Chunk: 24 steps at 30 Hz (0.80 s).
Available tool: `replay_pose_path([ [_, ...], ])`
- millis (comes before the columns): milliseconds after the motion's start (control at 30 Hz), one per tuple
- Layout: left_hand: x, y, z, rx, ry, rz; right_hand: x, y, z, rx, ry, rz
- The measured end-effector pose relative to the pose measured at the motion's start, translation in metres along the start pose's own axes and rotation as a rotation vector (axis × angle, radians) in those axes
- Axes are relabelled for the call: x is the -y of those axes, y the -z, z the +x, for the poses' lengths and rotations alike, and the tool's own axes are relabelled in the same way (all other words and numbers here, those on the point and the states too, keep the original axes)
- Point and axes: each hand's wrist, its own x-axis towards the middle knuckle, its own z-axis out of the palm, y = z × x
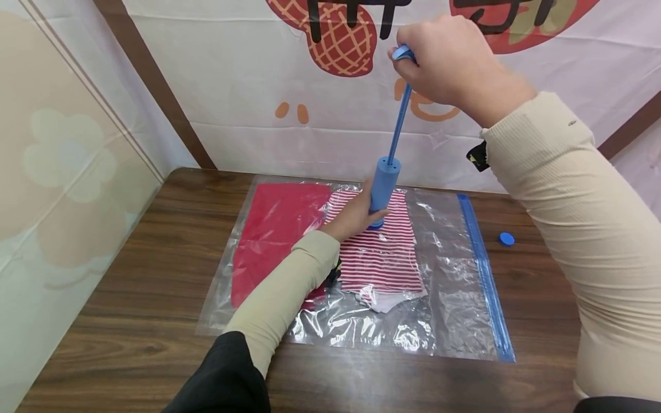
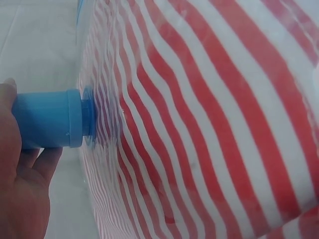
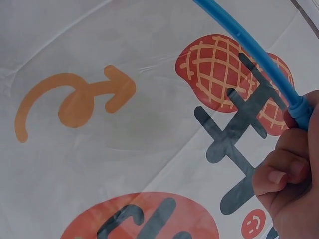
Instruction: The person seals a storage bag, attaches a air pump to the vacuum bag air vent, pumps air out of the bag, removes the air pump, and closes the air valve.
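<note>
You are facing a white backdrop (image 1: pixel 237 86) whose bold black characters (image 1: pixel 314 23) are crossing a peanut print (image 1: pixel 343 60) and a red print (image 1: pixel 501 41); you are seeing only parts of them, none legible. The right wrist view is showing you an orange arrow-like mark (image 3: pixel 122 88) on the backdrop.

Head: above near side of desk (image 1: pixel 144 287), facing forward-down, wide; left wrist: close-up on pump (image 1: pixel 384 186) and striped cloth (image 1: pixel 382 264), shared with head; right wrist: faces backdrop (image 1: pixel 232 74) beyond far edge, shared with head.
</note>
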Motion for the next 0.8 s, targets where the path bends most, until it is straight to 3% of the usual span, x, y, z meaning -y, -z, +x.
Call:
replay_pose_path([
  [167, 0.003, -0.001, 0.001, -0.01, 0.001, 0.002, 0.002, -0.014, -0.004, 0.013, 0.024, 0.024],
  [367, 0.004, -0.002, 0.003, -0.016, 0.003, 0.021, 0.001, -0.045, -0.014, 0.015, 0.074, 0.027],
  [800, 0.006, -0.003, 0.003, -0.031, -0.047, 0.035, 0.007, -0.116, -0.037, 0.143, 0.087, 0.098],
])
